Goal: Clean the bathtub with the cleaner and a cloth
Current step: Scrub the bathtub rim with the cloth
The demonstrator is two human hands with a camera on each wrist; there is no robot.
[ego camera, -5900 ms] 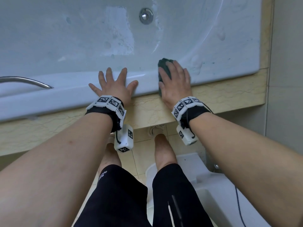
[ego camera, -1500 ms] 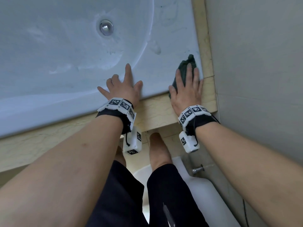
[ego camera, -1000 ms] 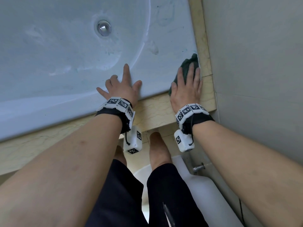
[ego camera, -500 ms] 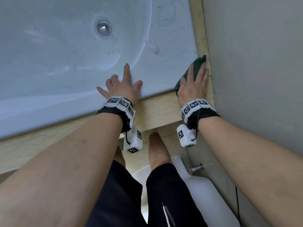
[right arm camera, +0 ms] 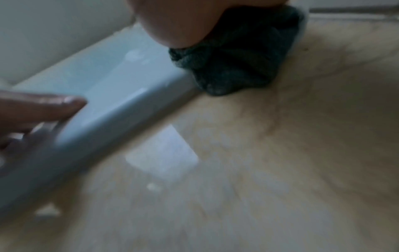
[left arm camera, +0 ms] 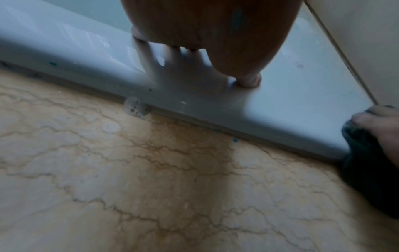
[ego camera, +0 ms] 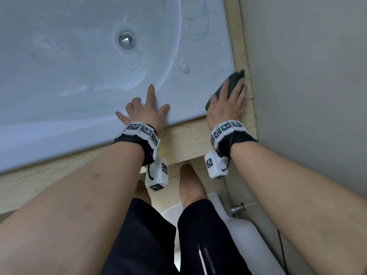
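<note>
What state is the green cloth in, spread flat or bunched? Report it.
Bunched. The green cloth sits as a wadded lump under the right hand at the bathtub rim corner.

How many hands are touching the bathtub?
2. The left hand rests flat on the bathtub rim. The right hand presses the dark green cloth onto the tub's corner, by the wall.
</note>
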